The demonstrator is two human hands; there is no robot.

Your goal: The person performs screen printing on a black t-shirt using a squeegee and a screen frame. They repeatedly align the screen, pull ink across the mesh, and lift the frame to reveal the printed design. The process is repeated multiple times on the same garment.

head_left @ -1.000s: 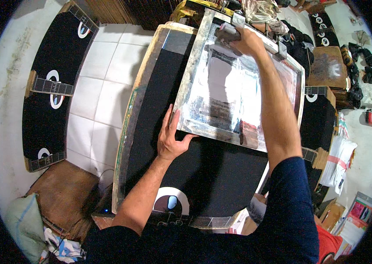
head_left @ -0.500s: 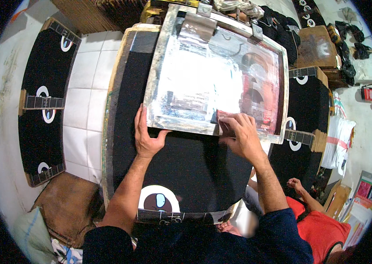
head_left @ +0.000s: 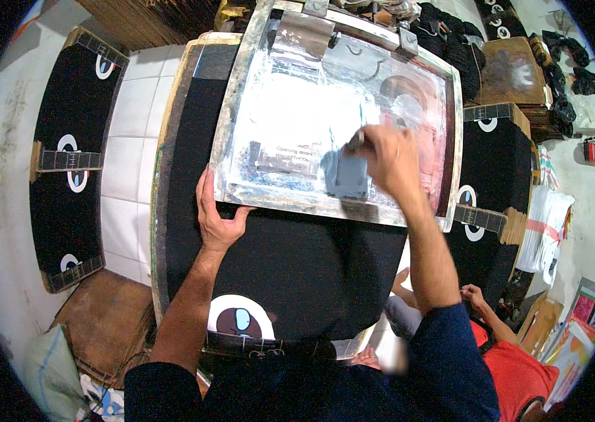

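Observation:
A silver screen-printing frame (head_left: 231, 126) with a pale, ink-smeared mesh lies over the board covered in black cloth (head_left: 290, 260). My left hand (head_left: 219, 221) grips its near left corner, thumb under the lower edge and fingers up the side. My right hand (head_left: 389, 158) is closed on a small squeegee (head_left: 347, 171) over the mesh's lower middle; its blade looks blue-grey and the fingertips are partly hidden. On the cloth near my body shows a printed cartoon eye (head_left: 241, 320). Metal clamps (head_left: 408, 42) sit on the far rail.
Black boards with eye prints flank me left (head_left: 65, 218) and right (head_left: 494, 169). A co-worker in a red top (head_left: 512, 373) is at lower right, hand raised. Black bundles (head_left: 445, 49), brown boards (head_left: 512, 74) and white stacked cloths (head_left: 544, 232) lie around.
The frame and my left hand have shifted leftward. My right hand has come down from the far rail to the near edge, then slightly up into the mesh's lower middle.

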